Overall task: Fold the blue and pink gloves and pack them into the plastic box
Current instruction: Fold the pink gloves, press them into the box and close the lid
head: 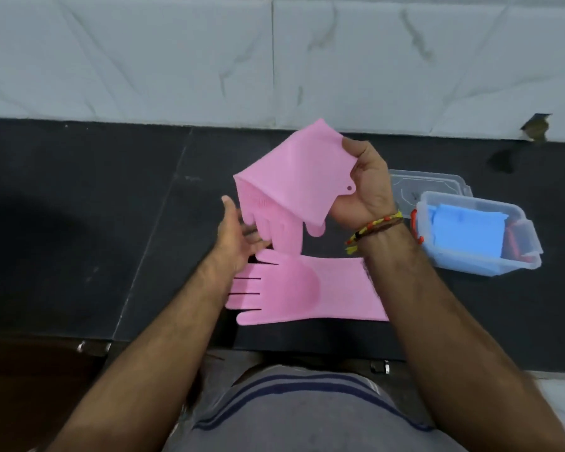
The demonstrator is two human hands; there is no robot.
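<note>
Head view: right hand (pixel 366 190) grips pink glove (pixel 287 177); left hand (pixel 238 243) open under its fingers; no writing legible.

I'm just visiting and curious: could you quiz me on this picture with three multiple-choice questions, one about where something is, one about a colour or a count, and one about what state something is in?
1. Where are the folded blue gloves?
A. Inside the plastic box
B. On the wall tiles
C. In the left hand

2. How many pink gloves are in view?
A. One
B. Two
C. Four

3. What state is the raised pink glove in?
A. Lying flat and untouched
B. Packed in the box
C. Held up by its cuff, fingers hanging down

Answers:
1. A: the blue shows through the plastic box, which sits at the right with its lid off.
2. B: one is in the air, and a flat pink glove lies on the dark counter.
3. C: the right hand grips its cuff, while the left hand touches its dangling fingers.
</note>
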